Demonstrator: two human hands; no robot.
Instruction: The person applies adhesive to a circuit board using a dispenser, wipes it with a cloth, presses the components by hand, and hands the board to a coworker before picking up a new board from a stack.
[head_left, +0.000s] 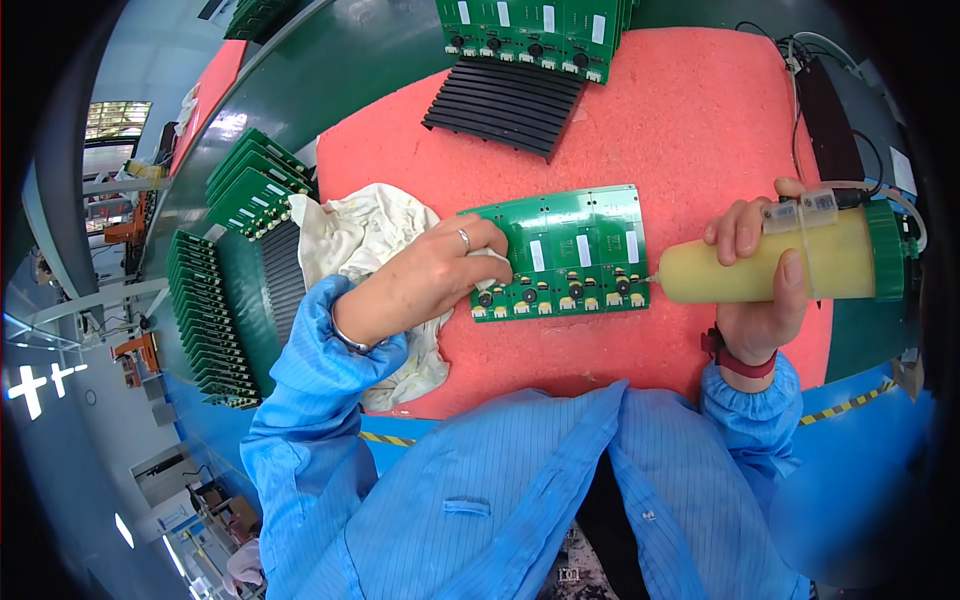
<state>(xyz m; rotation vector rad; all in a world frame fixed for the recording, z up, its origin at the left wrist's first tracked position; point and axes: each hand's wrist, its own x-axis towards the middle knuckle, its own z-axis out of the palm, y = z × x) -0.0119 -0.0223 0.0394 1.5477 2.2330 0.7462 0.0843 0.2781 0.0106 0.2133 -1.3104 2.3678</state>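
Observation:
My right hand (757, 270) is wrapped around a glue dispensing cartridge (700, 268) filled with pale yellow material, with a green cap at its right end. Its thin nozzle points left and meets the right edge of a green circuit board panel (560, 240), near a round black component. The panel lies flat, with white labels and a row of white connectors along its near edge. At the panel's left end, my left hand (440, 270) has its fingers bent together, pinching a bit of white cloth (365, 235). Most of that crumpled, yellow-spotted cloth lies beneath and left of the hand.
A pink foam mat (690, 130) lies under the work. Behind are a black ribbed rack (505, 105) and more upright circuit boards (535, 35). Racked boards (210, 320) stand at the left. A tube (915, 220) and cables run off right.

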